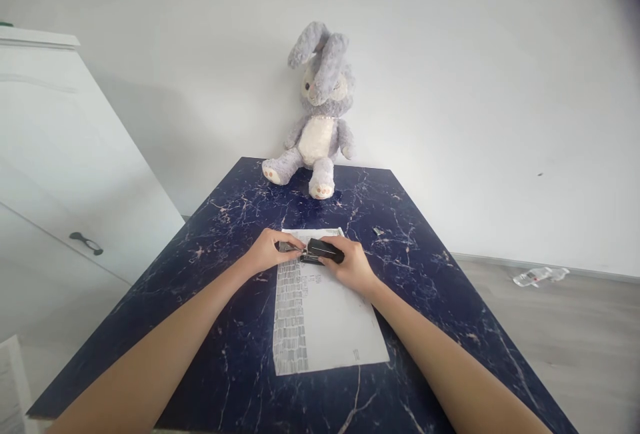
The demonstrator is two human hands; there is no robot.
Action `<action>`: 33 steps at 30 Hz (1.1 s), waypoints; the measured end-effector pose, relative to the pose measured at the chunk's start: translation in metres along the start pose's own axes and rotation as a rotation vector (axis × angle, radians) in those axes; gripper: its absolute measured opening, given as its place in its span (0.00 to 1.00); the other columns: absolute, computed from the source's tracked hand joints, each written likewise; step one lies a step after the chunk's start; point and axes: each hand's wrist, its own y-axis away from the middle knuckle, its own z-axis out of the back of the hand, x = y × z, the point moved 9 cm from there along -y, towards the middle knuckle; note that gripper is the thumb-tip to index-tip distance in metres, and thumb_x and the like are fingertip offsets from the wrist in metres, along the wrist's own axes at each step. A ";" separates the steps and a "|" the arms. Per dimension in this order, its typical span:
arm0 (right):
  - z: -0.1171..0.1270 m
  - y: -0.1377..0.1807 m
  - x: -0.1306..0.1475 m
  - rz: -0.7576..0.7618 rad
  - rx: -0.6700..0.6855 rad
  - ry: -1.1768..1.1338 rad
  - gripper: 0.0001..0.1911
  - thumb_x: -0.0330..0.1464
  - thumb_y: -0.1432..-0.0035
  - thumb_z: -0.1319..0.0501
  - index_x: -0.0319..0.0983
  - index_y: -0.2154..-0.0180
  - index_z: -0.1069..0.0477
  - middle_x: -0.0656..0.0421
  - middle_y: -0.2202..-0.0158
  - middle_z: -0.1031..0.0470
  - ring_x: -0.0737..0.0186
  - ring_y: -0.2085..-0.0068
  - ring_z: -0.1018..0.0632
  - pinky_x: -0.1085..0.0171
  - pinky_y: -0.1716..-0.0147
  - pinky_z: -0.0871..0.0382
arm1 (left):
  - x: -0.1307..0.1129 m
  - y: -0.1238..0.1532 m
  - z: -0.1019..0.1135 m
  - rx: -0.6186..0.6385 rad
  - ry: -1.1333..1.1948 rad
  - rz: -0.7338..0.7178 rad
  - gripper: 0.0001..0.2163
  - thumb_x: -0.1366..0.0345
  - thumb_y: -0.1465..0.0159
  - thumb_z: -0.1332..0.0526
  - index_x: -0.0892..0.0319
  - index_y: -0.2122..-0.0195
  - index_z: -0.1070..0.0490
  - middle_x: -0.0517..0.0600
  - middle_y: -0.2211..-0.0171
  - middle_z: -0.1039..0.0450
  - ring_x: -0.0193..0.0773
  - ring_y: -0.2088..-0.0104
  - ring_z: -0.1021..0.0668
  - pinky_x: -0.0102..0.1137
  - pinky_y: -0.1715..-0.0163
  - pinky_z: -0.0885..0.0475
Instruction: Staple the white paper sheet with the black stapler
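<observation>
A black stapler point(325, 251) lies sideways over the upper part of a printed sheet of paper point(340, 327). My right hand point(353, 264) is wrapped round its right end, thumb below and fingers above. At the stapler's left end, the thumb and forefinger of my left hand point(267, 252) are pinched together. Between those fingertips shows a thin, dark metallic piece, too small to name; whether it belongs to the stapler I cannot tell. Dense print runs down the paper's left side, while most of its right side is blank.
A grey plush rabbit point(320, 134) sits at the far end of the dark blue marbled table point(220, 361), against the wall. Right of the paper lies a small scrap point(379, 231). A white cabinet point(70, 154) stands left; a clear plastic bottle point(533, 277) lies on the floor right.
</observation>
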 end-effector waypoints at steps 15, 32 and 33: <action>0.003 -0.001 -0.001 -0.019 -0.029 -0.015 0.18 0.29 0.45 0.33 0.42 0.52 0.24 0.55 0.55 0.19 0.53 0.56 0.19 0.55 0.54 0.25 | 0.001 0.000 0.000 -0.012 0.001 0.002 0.07 0.62 0.40 0.31 0.56 0.62 0.17 0.51 0.61 0.16 0.43 0.59 0.16 0.34 0.53 0.23; 0.013 -0.004 0.005 0.011 0.085 -0.124 0.15 0.35 0.45 0.31 0.40 0.55 0.22 0.53 0.57 0.18 0.53 0.60 0.18 0.56 0.56 0.24 | 0.002 0.005 -0.013 0.034 0.174 0.028 0.20 0.61 0.41 0.29 0.56 0.48 0.27 0.54 0.55 0.19 0.44 0.56 0.17 0.37 0.51 0.24; 0.007 -0.003 0.013 0.027 0.100 -0.133 0.15 0.35 0.44 0.32 0.40 0.54 0.22 0.53 0.57 0.18 0.53 0.59 0.19 0.56 0.56 0.24 | 0.000 0.005 -0.017 0.042 0.195 0.027 0.21 0.61 0.42 0.28 0.56 0.48 0.29 0.53 0.55 0.19 0.43 0.56 0.17 0.37 0.52 0.24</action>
